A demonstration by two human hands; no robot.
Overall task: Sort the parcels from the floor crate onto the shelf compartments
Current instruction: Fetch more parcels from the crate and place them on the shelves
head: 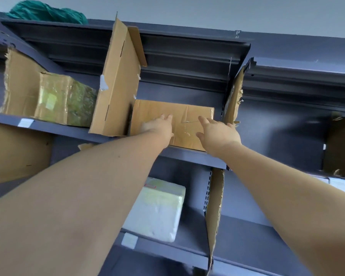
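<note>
1. On the upper shelf, a brown cardboard parcel lies in the middle compartment. It sits between an upright cardboard divider on its left and a torn cardboard divider on its right, and its near edge reaches the shelf's front lip.
2. Left hand: fingers straight and close together, laid flat on the left half of the parcel's facing side.
3. Right hand: fingers straight and slightly spread, laid on the parcel's right half, just beside the torn divider.
4. Both forearms reach upward from below, with the parcel directly ahead of the fingertips.
5. Neighbouring items: a tape-wrapped parcel in the compartment to the left, a white parcel on the shelf below, and a green bag on top of the unit.
</note>
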